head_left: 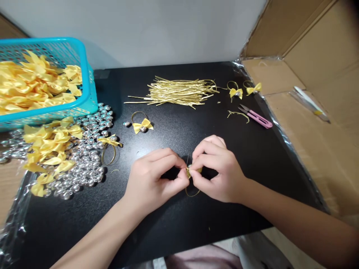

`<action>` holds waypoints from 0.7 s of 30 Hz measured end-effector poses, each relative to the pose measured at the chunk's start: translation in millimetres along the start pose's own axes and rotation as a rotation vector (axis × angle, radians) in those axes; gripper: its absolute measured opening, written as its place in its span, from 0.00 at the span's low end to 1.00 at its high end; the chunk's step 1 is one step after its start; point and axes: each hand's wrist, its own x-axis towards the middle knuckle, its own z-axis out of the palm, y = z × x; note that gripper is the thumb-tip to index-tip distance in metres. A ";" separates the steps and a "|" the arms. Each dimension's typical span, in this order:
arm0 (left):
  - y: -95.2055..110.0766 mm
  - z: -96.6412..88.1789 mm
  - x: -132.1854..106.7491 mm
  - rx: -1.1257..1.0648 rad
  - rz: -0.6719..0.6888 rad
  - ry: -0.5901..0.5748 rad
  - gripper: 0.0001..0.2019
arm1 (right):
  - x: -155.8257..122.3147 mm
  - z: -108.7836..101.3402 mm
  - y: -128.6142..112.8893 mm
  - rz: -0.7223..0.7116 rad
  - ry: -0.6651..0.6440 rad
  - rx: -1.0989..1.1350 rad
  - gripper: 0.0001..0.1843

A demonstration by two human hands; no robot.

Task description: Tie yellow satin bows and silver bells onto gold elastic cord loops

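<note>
My left hand (158, 173) and my right hand (217, 170) meet over the front middle of the black table, thumbs and forefingers pinched close together. Between the fingertips is a yellow bow (198, 170), mostly hidden by my right fingers. A gold twist tie (192, 195) loops out below the bow, and a thin end sticks up above my fingertips. Both hands are closed on this small piece; which part each one pinches is hard to see. Left of my hands lies a looped tie with a yellow bow (108, 140), and another bow with a silver bell (143, 126) is farther back.
A blue basket (89, 91) of yellow bows stands at the back left. Silver bells (75, 175) and loose bows (53, 142) lie before it. Gold ties (179, 91) are heaped at the back. Pink-handled snips (256, 116), two tied bows (236, 93) and a white-handled cutter (312, 104) are right.
</note>
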 end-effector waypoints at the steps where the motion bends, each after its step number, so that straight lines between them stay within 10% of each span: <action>1: -0.5 -0.2 0.0 -0.004 -0.003 0.000 0.07 | 0.0 0.2 0.3 -0.002 0.004 -0.002 0.09; 21: 4.9 -0.1 -5.5 0.112 0.094 0.076 0.05 | -1.7 0.5 -12.3 0.169 0.092 -0.069 0.05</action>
